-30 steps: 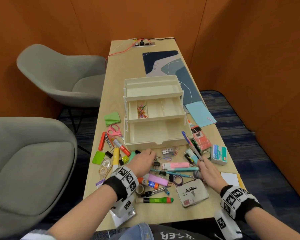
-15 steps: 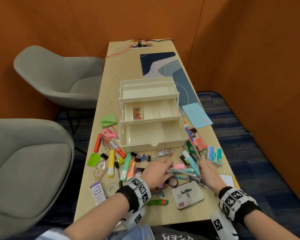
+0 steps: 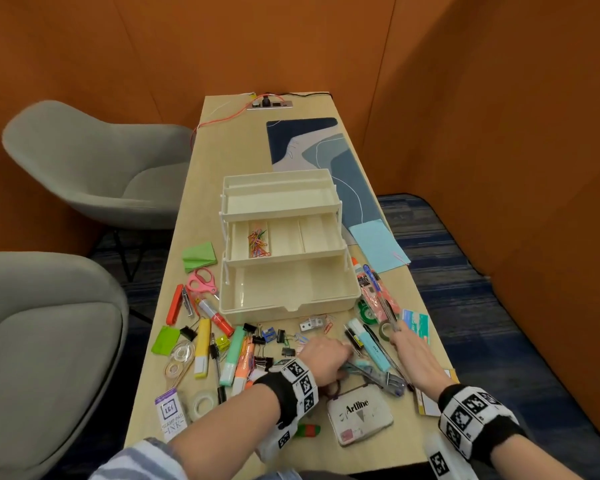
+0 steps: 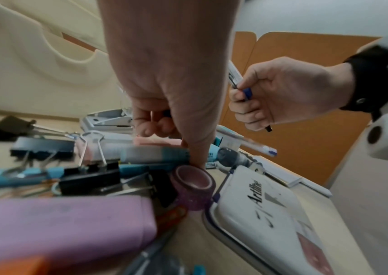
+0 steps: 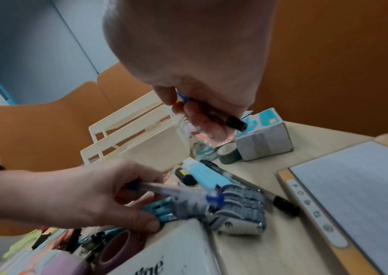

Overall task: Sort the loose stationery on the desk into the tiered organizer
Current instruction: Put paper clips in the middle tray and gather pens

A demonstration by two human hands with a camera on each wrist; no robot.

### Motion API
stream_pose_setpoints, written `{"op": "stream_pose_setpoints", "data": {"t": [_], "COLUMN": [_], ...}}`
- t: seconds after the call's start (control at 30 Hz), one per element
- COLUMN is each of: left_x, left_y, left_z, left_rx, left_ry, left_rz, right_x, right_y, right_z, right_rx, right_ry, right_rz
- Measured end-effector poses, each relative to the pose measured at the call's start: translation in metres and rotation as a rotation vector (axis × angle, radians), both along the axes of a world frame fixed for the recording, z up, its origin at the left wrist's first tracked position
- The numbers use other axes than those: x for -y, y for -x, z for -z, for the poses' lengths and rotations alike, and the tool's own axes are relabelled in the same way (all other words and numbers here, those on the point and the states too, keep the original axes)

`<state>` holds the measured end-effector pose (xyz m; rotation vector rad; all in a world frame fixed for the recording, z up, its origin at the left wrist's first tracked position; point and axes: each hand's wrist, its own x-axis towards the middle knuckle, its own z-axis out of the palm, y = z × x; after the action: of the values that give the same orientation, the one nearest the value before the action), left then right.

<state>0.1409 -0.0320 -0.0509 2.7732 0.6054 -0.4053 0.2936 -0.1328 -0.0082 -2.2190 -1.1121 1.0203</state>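
The cream tiered organizer (image 3: 284, 306) stands open in mid-desk, with coloured paper clips (image 3: 257, 242) in the left compartment of its middle tier. Loose stationery lies in front of it. My left hand (image 3: 326, 355) reaches into the pile beside the stamp pad tin. It grips a clear pen with a blue cap (image 5: 164, 190), and its thumb (image 4: 195, 154) presses down by a purple tape roll (image 4: 193, 184). My right hand (image 3: 411, 351) is just to its right and holds a blue pen (image 3: 381, 299) and a black pen (image 5: 233, 122) in curled fingers (image 4: 247, 111).
A white Artline tin (image 3: 359, 422) lies near the front edge, with a grey date stamp (image 5: 235, 204) beside it. Binder clips (image 3: 257, 337), highlighters (image 3: 234, 355), scissors (image 3: 203, 280) and a staples box (image 3: 416, 323) lie around. Two grey chairs (image 3: 84, 161) stand left of the desk.
My left hand has moved right and nearer, from just before the organizer to the pile by the Artline tin, and has closed on a clear pen. The right hand still holds its pens.
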Motion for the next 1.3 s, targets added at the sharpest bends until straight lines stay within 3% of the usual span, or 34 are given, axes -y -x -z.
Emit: {"op": "stream_pose_setpoints", "data": {"t": [0.37, 0.57, 0.73, 0.97, 1.13, 1.3], "left_x": [-0.010, -0.021, -0.044, -0.109, -0.194, -0.251], "left_y": [0.008, 0.009, 0.047, 0.104, 0.138, 0.139], "left_z": [0.002, -0.016, -0.058, -0.145, -0.192, -0.211], "left_rx": [-0.036, -0.025, 0.200, 0.424, 0.543, 0.456], "left_ry": [-0.019, 0.026, -0.028, -0.059, -0.332, -0.419], "left_rz": [0.061, 0.012, -0.037, -0.460, -0.678, -0.628], "right_x": [-0.052, -0.113, -0.198, -0.306, -0.341, -0.356], "right_y": [0.000, -0.010, -0.036, -0.027, -0.011, -0.013], "right_z": [-0.019, -0.064, -0.109, -0.124, -0.114, -0.108], "right_rx": [-0.033, 0.024, 0.327, 0.918, 1.108, 1.122], "right_ry": [-0.112, -0.198, -0.266, -0.130, -0.044, 0.002], "right_rz": [-0.057, -0.072, -0.179, -0.504, -0.651, -0.727]}}
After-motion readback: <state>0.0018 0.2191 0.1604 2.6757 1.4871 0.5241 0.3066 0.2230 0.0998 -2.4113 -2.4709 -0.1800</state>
